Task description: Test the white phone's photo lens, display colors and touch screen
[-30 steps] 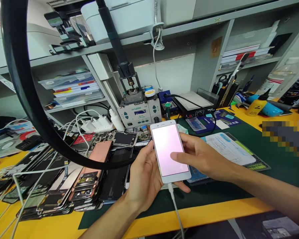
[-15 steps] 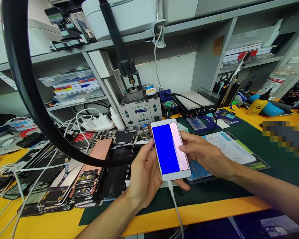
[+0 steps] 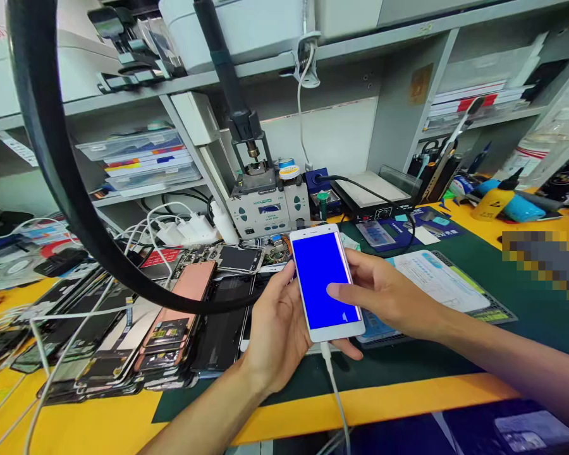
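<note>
My left hand cradles a white smartphone from below and behind, fingers wrapped round its edges. The screen glows solid blue. A white cable runs from the phone's bottom edge down toward me. My right hand rests against the phone's right side, its thumb lying on the lower part of the screen, the other fingers behind the phone. Both hands hover above a dark green mat on a yellow bench.
A heap of dismantled phones and screens lies at the left. Behind stand a soldering station, white chargers, a hot plate, a yellow bottle and shelves. A black lamp ring arcs across the left.
The phone screen went from pale pink, through half blue, to fully blue. My right thumb left the screen for the phone's edge, then returned to the screen's lower part.
</note>
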`<state>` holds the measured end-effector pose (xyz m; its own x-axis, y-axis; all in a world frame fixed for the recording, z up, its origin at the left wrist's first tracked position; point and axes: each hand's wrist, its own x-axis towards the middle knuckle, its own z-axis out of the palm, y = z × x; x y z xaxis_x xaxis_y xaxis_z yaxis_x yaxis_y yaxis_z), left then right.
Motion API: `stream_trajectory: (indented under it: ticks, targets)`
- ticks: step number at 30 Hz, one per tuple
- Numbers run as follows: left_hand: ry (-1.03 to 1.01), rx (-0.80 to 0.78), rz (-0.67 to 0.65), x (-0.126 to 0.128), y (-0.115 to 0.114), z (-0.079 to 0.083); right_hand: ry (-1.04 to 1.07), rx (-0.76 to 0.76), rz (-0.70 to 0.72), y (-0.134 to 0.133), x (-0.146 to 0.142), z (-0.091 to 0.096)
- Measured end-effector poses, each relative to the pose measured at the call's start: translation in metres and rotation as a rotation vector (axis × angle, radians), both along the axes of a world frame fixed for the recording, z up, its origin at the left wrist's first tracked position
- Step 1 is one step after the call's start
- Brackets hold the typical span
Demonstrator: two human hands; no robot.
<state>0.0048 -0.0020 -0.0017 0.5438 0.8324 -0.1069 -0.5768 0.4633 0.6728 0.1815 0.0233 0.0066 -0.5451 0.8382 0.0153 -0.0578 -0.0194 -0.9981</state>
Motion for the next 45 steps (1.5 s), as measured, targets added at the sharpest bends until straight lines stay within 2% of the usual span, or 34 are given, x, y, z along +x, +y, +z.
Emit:
stream_trajectory:
  ticks: [4, 10, 15, 28, 45]
  targets:
    - [0.002, 0.014, -0.003, 0.000, 0.001, 0.000, 0.025, -0.039, 0.008, 0.000, 0.001, 0.000]
    - [-0.009, 0.020, -0.052, -0.001, 0.002, 0.000, 0.202, -0.233, 0.002, 0.005, 0.003, -0.004]
    - [0.003, -0.040, -0.094, -0.003, 0.006, -0.003, 0.184, -0.364, -0.006, 0.008, 0.001, 0.001]
    - [0.072, -0.090, -0.076, -0.004, 0.008, 0.000, 0.141, -0.381, -0.005, 0.012, 0.000, 0.003]
    - [0.065, -0.055, -0.069, -0.004, 0.007, 0.001, 0.155, -0.390, -0.037, 0.008, -0.001, 0.006]
